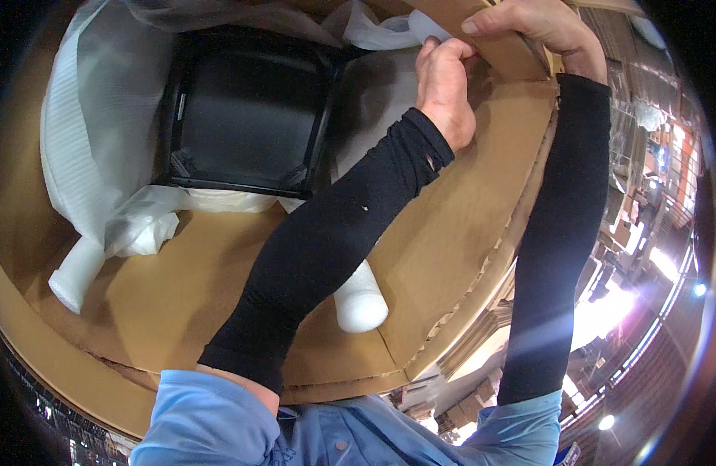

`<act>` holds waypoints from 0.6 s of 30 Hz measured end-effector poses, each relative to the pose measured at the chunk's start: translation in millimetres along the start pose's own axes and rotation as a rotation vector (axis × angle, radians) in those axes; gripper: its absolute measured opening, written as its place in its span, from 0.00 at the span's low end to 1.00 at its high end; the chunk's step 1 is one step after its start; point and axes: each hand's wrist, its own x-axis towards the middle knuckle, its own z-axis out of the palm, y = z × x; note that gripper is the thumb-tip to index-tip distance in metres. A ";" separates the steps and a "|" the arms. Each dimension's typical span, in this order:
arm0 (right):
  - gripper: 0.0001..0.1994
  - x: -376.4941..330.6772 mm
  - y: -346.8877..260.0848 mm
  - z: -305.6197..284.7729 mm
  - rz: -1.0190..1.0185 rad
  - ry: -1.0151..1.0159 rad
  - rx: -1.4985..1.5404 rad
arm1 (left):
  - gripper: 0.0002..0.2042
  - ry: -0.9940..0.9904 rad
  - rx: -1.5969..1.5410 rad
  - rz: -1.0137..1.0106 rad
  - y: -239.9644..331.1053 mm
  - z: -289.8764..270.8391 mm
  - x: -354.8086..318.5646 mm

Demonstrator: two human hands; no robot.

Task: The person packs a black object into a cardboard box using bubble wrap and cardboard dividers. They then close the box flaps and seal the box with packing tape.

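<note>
A large cardboard box (467, 210) stands open below me. Inside lies a black frame-like piece of furniture with a dark flat panel (249, 109), partly wrapped in white foam sheet (102, 116). My left hand (447, 89) is inside the box at the far right, fingers curled against the near edge of a cardboard piece (502, 46). What the left fingertips hold is hidden. My right hand (540, 27) reaches over that cardboard from the right, its thumb on the near face and its other fingers out of sight behind it.
A white foam roll (359, 303) sticks out beneath my left forearm. Another rolled foam end (72, 279) lies at the box's left, beside crumpled wrap (148, 233). The box's right wall has a ragged edge. Stacked cardboard (467, 349) stands outside it.
</note>
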 end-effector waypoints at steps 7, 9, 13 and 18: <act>0.40 0.7 1.9 3.2 -0.017 0.042 0.049 | 0.13 -0.055 -0.480 -0.153 -12.0 15.8 14.8; 0.39 1.8 0.8 2.5 -0.010 0.039 0.022 | 0.15 -0.120 -0.460 -0.106 -13.9 18.5 12.3; 0.38 -1.2 1.8 4.2 0.004 0.038 0.091 | 0.15 -0.232 -0.587 -0.222 -7.7 13.2 9.0; 0.37 -16.5 -6.2 -1.3 -0.024 -0.026 0.304 | 0.11 -0.071 -0.333 -0.374 14.3 -5.1 43.3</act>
